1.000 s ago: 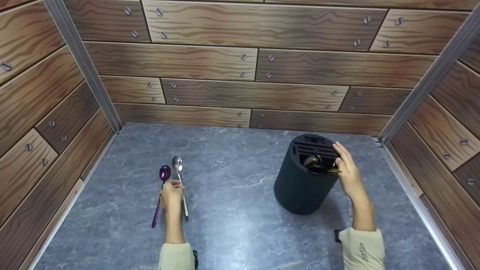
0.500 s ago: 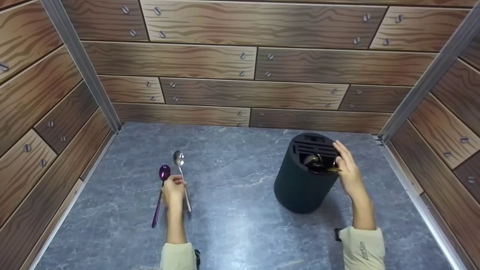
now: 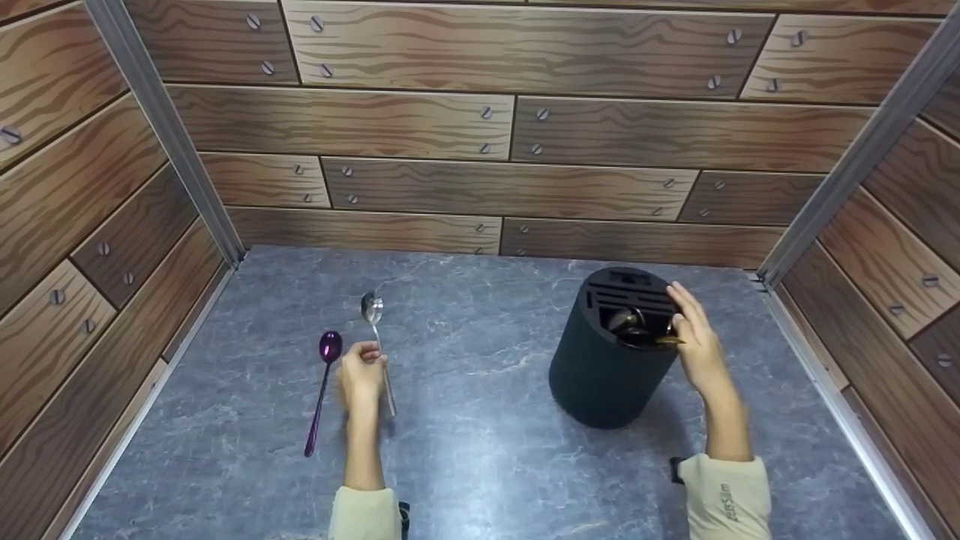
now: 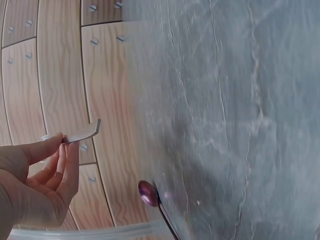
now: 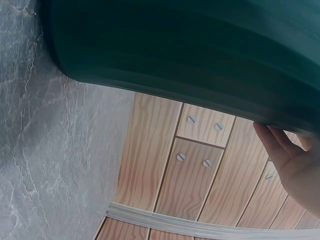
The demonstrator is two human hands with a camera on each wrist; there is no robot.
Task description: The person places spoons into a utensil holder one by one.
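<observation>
Between thumb and fingers, my left hand [image 3: 362, 376] pinches the slim handle of a silver spoon [image 3: 373, 309], bowl pointing away from me. The flat end of that handle [image 4: 84, 133] juts from the fingertips in the left wrist view. Left of this hand, a purple long-handled spoon [image 3: 330, 347] lies on the table. My right hand [image 3: 697, 345] rests against the right side of a dark green cylindrical utensil holder [image 3: 611, 382], fingers fairly straight along its upper edge. Some dark and gold utensils [image 3: 626, 322] sit in its front opening. The right thumb's contact is hard to make out.
The holder's black slotted top [image 3: 628, 281] faces up. Grey marbled tabletop [image 3: 465, 352] spreads between the hands. Wood-patterned walls [image 3: 420, 120] with metal corner strips enclose the back and both sides.
My left hand has lifted the silver spoon and shifted it rightward and farther from me, away from the purple spoon. The right hand and the holder stay in place.
</observation>
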